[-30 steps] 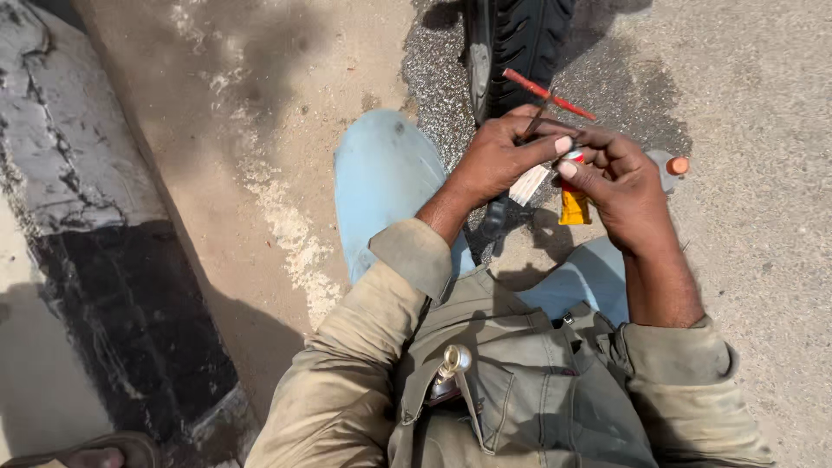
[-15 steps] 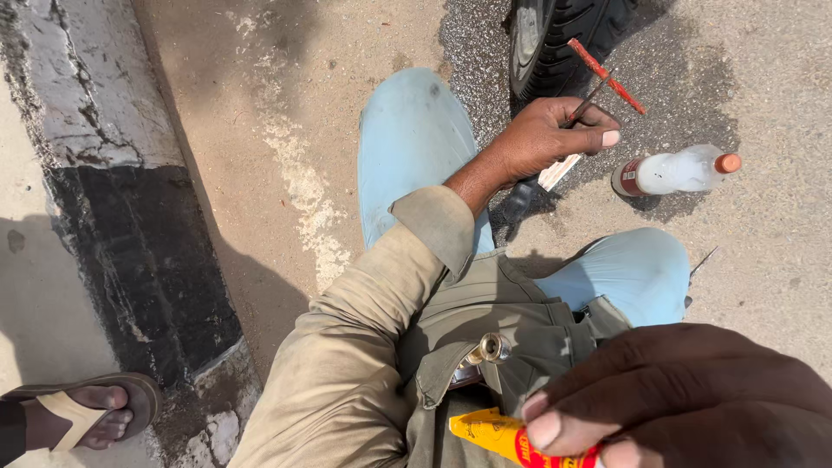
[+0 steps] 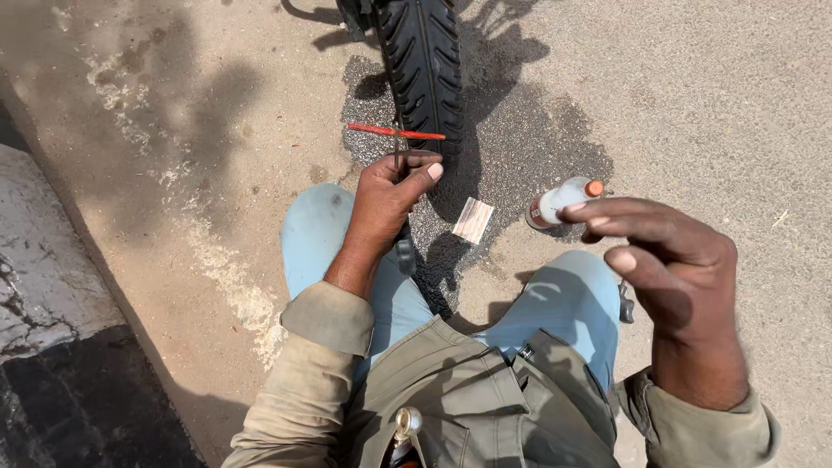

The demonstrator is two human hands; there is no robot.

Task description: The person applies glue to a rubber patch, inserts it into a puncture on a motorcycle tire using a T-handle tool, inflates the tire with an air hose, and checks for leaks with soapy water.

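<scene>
**Head view — tool held at the tyre, other hand free**

Person crouched on a sandy, paved ground, knees in light blue trousers, olive jacket sleeves on both arms.

Left hand [image 3: 392,192]: closed around the metal shaft of a T-handled tool [image 3: 397,133] with a thin red crossbar. Fingers curled, thumb laid along the top. The crossbar sits just beyond the knuckles, level, touching or just short of the tread of a black tyre [image 3: 423,65] — cannot tell which. The tyre stands upright at the far centre, on a dark wet patch of ground [image 3: 520,156].

Right hand [image 3: 672,269]: raised at the near right, fingers spread and loosely bent, palm down. Nothing in it. It hovers above the right knee, well apart from the tool.

On the ground between the hands: a small pale ribbed strip [image 3: 473,219] lying flat at the edge of the wet patch. Just right of it, a small white bottle [image 3: 559,201] with an orange cap lies on its side, cap pointing to the far right — partly hidden behind the right hand's fingertips.

Far left: a raised kerb [image 3: 52,286], painted white and black, paint cracked.
</scene>
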